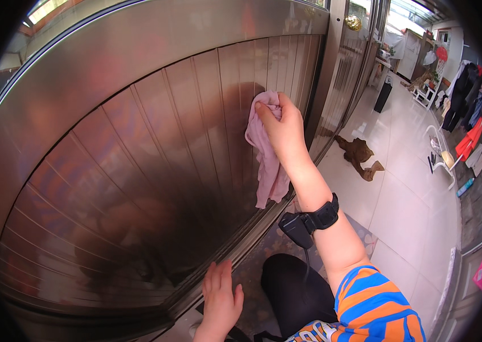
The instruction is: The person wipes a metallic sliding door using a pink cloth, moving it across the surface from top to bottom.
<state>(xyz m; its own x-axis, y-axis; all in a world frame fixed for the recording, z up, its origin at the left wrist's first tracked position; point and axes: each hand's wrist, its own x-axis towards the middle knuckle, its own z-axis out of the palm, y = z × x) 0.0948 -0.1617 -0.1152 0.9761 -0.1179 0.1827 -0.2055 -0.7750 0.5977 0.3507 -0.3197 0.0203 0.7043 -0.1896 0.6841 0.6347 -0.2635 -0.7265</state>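
A pink cloth (268,149) is bunched in my right hand (286,122), pressed to the ribbed metal panel (198,115) of a door near its right side. The cloth's loose end hangs below my fingers along the panel. My left hand (221,295) holds nothing, its fingers extended and thumb apart, close to the bottom rail (241,252) of the door; whether it touches the rail I cannot tell. Blurred reflections of my arm and striped shirt show on the panel's shiny surface.
A patterned mat (262,248) lies under my knee. On the tiled floor are a crumpled brown cloth (356,154) and, farther off, a black box-shaped object (383,97). Clothes (463,98) hang along the right, near a white metal frame (439,149) and a blue bottle (465,187).
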